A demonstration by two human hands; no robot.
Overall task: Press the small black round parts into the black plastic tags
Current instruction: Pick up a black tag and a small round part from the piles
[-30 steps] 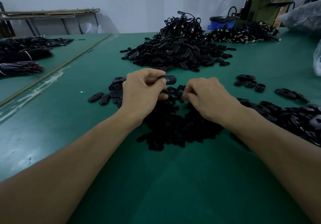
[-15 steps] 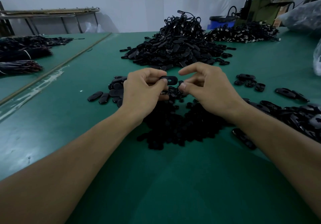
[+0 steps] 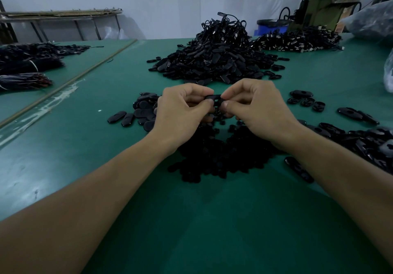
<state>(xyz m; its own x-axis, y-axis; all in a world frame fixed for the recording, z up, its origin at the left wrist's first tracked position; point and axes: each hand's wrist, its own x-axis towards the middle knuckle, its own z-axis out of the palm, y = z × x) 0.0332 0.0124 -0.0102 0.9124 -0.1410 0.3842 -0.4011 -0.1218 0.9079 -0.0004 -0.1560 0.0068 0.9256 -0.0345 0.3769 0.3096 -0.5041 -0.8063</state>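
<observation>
While the green counter (image 3: 191, 220) is loaded with a large heap of black pieces (image 3: 214, 59) at upper centre and a dark pile of small round parts (image 3: 212, 152) at centre, most of the work is judged left. At mid-frame one tag (image 3: 214, 97) is pinched by the fingers of the left hand (image 3: 180, 112) and right hand (image 3: 257, 108); seating of a part cannot be told.

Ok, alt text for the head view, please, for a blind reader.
The left hand and right hand pinch one black plastic tag between them above a green table. Small black round parts lie heaped beneath the hands; a bigger tag pile sits beyond.
</observation>
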